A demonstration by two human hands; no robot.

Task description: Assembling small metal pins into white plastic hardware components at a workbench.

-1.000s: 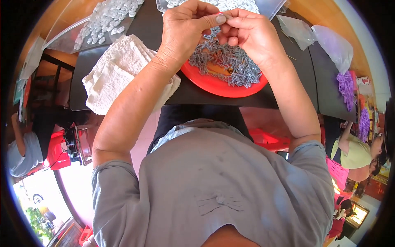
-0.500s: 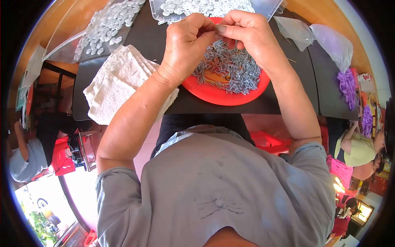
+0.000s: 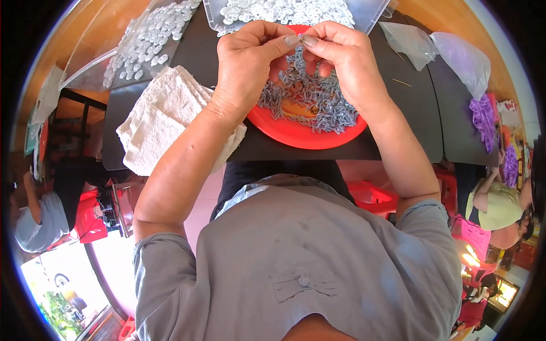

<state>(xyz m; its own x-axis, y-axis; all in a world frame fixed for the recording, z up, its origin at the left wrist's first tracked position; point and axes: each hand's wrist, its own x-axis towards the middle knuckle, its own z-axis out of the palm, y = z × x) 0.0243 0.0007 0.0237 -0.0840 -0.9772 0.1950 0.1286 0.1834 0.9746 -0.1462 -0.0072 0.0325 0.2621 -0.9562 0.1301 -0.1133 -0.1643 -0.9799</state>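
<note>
Over the far part of a red plate point(image 3: 313, 141), my left hand point(image 3: 247, 65) and my right hand point(image 3: 350, 65) meet at the fingertips. Each thumb is pressed to its forefinger in a pinch. A tiny pale piece point(image 3: 301, 37) shows between the thumb tips, too small to name. Curled in below the pinch are the other right fingers. Many small grey-blue, slim pieces point(image 3: 335, 116) lie heaped on the plate. Just beyond my hands, a clear plastic bin point(image 3: 215, 21) holds many small white oval pieces point(image 3: 290, 9).
A folded white towel point(image 3: 162, 119) lies left on the dark table point(image 3: 392, 133). Behind it is a clear bag of white oval pieces point(image 3: 149, 40). Clear bags point(image 3: 409, 45) and a purple bundle point(image 3: 482, 122) are at right. Other people point(image 3: 37, 221) sit on both sides.
My hands have turned slightly, so both thumb tips now show side by side with a tiny piece between them. More of the left fingers shows below. The view has shifted a little.
</note>
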